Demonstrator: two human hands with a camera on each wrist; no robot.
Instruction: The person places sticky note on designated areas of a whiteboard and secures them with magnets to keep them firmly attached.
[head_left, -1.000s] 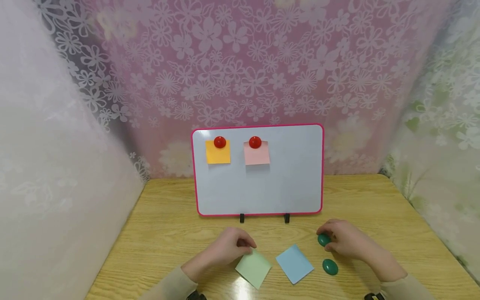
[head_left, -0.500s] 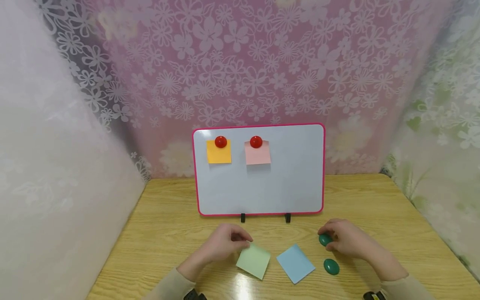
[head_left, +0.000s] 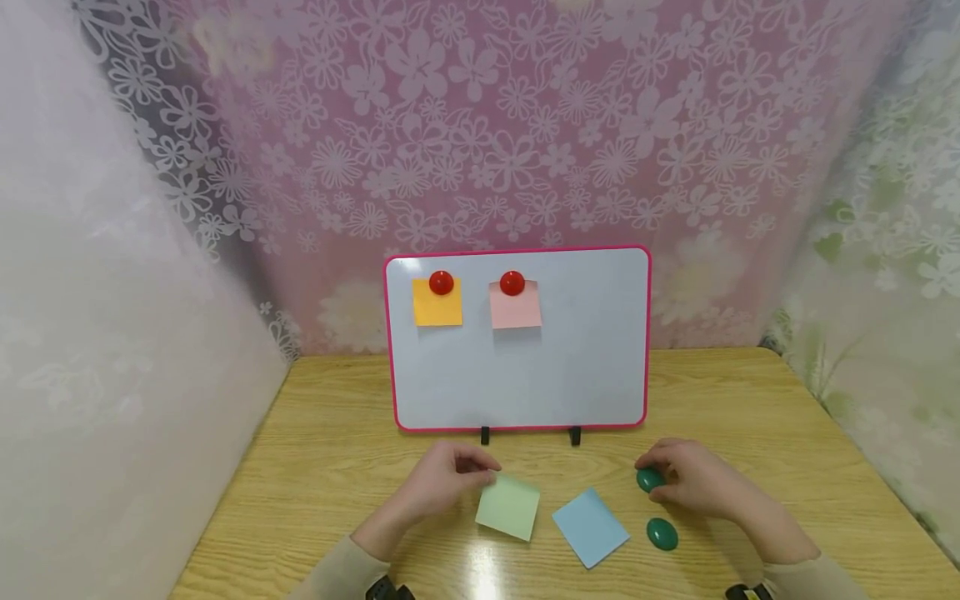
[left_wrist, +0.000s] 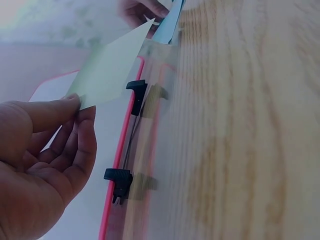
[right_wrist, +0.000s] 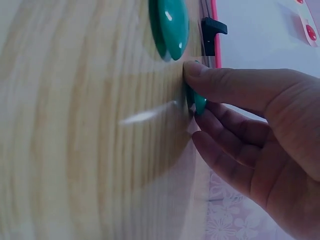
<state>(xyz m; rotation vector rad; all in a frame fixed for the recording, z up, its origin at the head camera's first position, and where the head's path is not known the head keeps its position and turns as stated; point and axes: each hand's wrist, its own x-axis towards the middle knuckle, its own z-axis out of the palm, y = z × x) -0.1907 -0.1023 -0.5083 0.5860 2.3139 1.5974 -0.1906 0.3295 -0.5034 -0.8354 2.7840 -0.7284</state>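
Green sticky note, pinched at its upper left corner between thumb and fingers of the left hand; in the left wrist view the sheet is lifted off the wooden table, with only its far end near the surface. It sits in front of the whiteboard, just left of a blue sticky note that lies flat; a narrow strip of bare wood separates the two sheets. Right hand: thumb and fingers curled round a green magnet, which the right wrist view shows touching the table. A second green magnet lies free just nearer the person, close to the blue note's right corner.

Whiteboard: pink-framed, upright on two black clip feet, near the table's back edge. Its right half and lower band are bare white surface. Open wood extends left of the left hand to the table's left edge and right of the right hand to its right edge.

Count: four sticky notes, namely green, blue, orange and pink; four magnets, two green on the table and two red, each red one pinning a note at the board's upper left.
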